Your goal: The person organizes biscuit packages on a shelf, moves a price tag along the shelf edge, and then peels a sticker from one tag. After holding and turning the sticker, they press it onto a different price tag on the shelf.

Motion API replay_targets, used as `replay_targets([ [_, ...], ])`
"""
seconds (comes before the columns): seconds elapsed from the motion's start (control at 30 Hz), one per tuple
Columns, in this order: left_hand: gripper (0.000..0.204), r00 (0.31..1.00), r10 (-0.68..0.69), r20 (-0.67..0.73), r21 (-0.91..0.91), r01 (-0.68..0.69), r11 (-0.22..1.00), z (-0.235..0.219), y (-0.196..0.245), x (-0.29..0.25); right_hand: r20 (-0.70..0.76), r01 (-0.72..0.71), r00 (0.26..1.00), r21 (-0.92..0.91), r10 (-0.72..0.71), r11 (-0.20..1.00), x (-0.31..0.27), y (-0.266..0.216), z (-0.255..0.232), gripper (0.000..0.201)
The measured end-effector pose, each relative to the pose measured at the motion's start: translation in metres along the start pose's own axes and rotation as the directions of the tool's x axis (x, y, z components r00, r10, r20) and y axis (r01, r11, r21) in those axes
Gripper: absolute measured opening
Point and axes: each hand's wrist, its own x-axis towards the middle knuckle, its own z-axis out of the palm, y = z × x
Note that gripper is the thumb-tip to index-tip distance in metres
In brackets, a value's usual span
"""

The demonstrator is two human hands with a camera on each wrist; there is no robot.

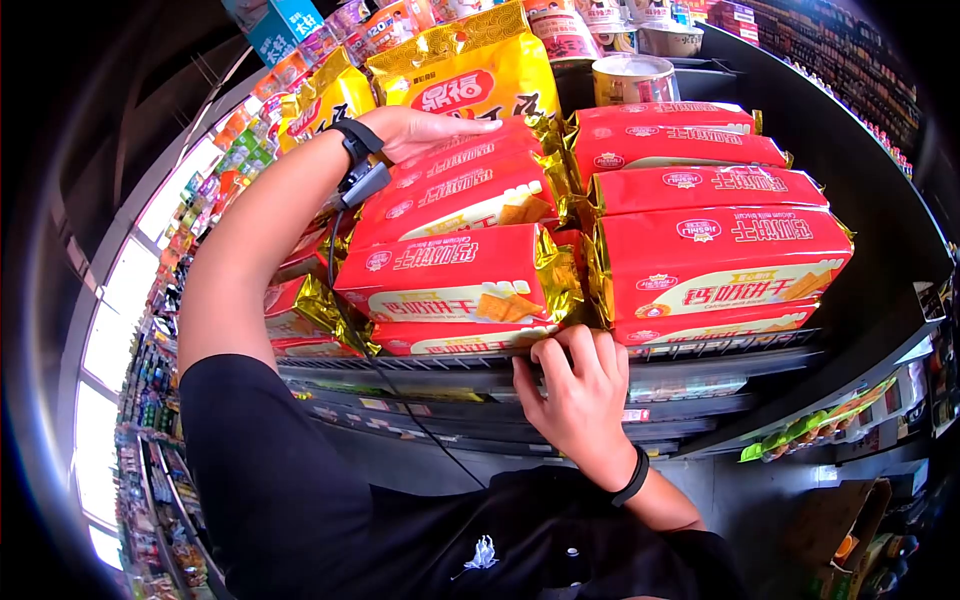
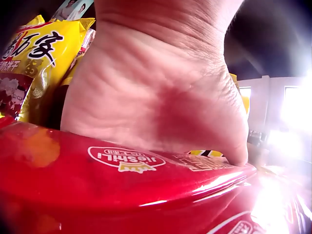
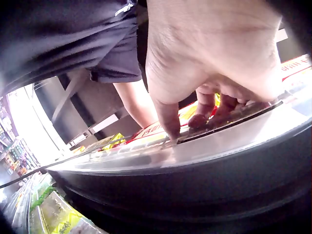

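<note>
Head: red packs [image 1: 450, 265] lie in two groups on a shelf [image 1: 460, 375], with yellow bags [image 1: 465, 75] and a tub [image 1: 635, 82] behind. The left hand [image 1: 425, 130] is at the back of the left group, its grip wide, fingers straight; the right hand [image 1: 580, 395] is at the shelf's front edge. The packs are sealed, with biscuits printed on them.

Left wrist: only here does the palm show, its lower edge meeting the top of a pack.

Right wrist: here bent fingers show hooked over a rail [image 3: 214, 144], thumb on its outer side, the right grip holding it.
</note>
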Motion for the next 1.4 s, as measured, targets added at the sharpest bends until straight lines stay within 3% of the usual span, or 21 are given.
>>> replay_targets([
  [0.17, 0.071, 0.997, -0.053, -0.057, -0.008, 0.052, 0.999, 0.014, 0.004, -0.008, 0.017, -0.015, 1.000, -0.022, 0.016, 1.000, 0.000, -0.001, 0.002, 0.030],
  [0.47, 0.061, 0.995, -0.094, -0.014, -0.081, 0.092, 0.992, 0.011, 0.002, -0.012, 0.051, -0.038, 0.998, -0.071, 0.042, 0.997, 0.003, -0.005, 0.002, 0.033],
  [0.8, 0.057, 0.980, -0.152, -0.131, 0.046, 0.159, 0.986, 0.010, 0.002, -0.014, 0.054, -0.059, 0.996, -0.130, 0.066, 0.990, 0.005, -0.009, 0.005, 0.031],
  [0.97, 0.063, 0.984, -0.153, -0.093, 0.140, 0.166, 0.976, 0.001, 0.001, -0.013, 0.043, -0.059, 0.997, -0.172, 0.068, 0.983, 0.004, -0.007, 0.007, 0.028],
  [1.07, 0.068, 0.985, -0.171, -0.002, 0.201, 0.168, 0.965, -0.007, -0.001, -0.008, 0.039, -0.059, 0.997, -0.169, 0.067, 0.984, 0.004, -0.007, 0.008, 0.028],
  [1.1, 0.056, 0.982, -0.174, 0.069, 0.159, 0.161, 0.974, -0.010, -0.001, -0.007, 0.050, -0.060, 0.996, -0.161, 0.069, 0.985, 0.004, -0.007, 0.008, 0.029],
  [1.2, 0.062, 0.977, -0.147, 0.156, 0.161, 0.122, 0.980, -0.008, -0.005, -0.007, 0.023, -0.030, 0.999, -0.184, 0.035, 0.982, 0.000, -0.003, 0.011, 0.030],
  [1.4, 0.072, 0.989, -0.108, 0.097, 0.284, 0.077, 0.956, -0.002, -0.007, -0.011, -0.003, -0.039, 0.999, -0.180, 0.039, 0.983, 0.002, -0.004, 0.012, 0.033],
])
